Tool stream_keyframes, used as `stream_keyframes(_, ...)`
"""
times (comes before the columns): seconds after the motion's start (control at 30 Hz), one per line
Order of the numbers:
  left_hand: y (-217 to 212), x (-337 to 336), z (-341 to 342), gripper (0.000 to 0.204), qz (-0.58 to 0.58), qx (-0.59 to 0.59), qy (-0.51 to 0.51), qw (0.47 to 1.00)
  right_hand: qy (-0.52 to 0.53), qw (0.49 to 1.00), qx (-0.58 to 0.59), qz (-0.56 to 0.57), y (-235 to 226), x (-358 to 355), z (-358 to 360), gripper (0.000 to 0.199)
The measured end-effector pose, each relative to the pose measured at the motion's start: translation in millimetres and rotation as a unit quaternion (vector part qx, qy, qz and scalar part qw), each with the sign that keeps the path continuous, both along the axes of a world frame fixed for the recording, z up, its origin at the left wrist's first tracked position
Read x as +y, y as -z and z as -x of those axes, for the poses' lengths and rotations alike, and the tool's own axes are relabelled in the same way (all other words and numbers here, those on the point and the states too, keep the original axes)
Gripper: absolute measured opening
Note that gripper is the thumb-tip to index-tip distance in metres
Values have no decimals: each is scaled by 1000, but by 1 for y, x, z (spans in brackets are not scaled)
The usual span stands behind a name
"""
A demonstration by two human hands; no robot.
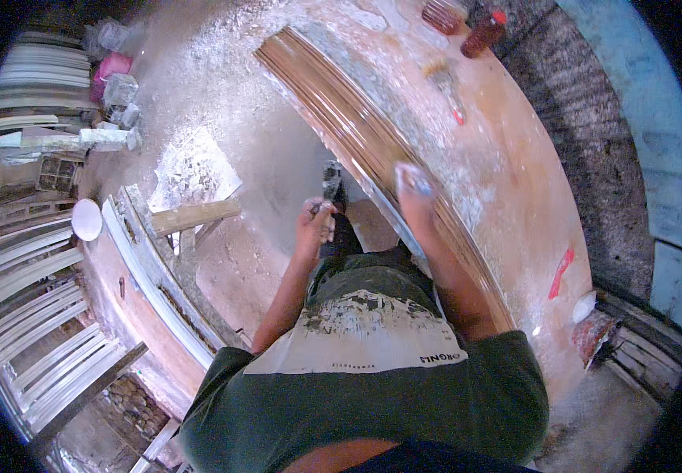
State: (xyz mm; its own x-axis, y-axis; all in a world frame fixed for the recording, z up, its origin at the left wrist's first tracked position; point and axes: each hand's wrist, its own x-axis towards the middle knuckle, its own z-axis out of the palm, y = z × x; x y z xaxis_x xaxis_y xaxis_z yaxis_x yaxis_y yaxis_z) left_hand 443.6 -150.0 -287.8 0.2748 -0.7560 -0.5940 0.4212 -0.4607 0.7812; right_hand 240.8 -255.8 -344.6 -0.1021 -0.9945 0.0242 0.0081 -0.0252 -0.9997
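A long brown grooved moulding (349,106) lies along the near edge of the pinkish workbench (514,181). Over its middle is my right hand (417,203), smeared by motion, closed round a pale blue-white wad (413,178). Whether the wad is cloth or paper I cannot tell. To the left of the moulding, my left hand (315,225) is held in front of my body, apart from the bench. Its fingers are curled in, and anything inside them is hidden.
On the bench lie a paintbrush (445,85), a red strip (561,273) and a red-capped dark bottle (484,35) beside a reddish jar (442,16). White mouldings (156,268) rest on another bench at left. More pale lengths (33,75) are stacked beyond.
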Motion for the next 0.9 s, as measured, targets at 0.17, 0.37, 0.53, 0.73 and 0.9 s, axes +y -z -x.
stream_keyframes(0.17,-28,-36,-93,16,-19,-33,-123,992,23,947,298,119,-24,-170,-182,17)
stream_keyframes(0.37,-9,-11,-165,14,-40,-7,-169,985,-47,860,473,184,2,-337,-324,33)
stream_keyframes(0.53,-7,8,-159,13,-39,-3,-216,976,-111,877,457,101,24,-349,-305,35)
stream_keyframes(0.73,-8,15,-118,14,-18,-14,-172,985,-95,811,539,208,16,-271,-187,32)
stream_keyframes(0.9,-11,40,-49,12,52,-31,-151,987,-100,813,559,128,-14,-156,-78,34)
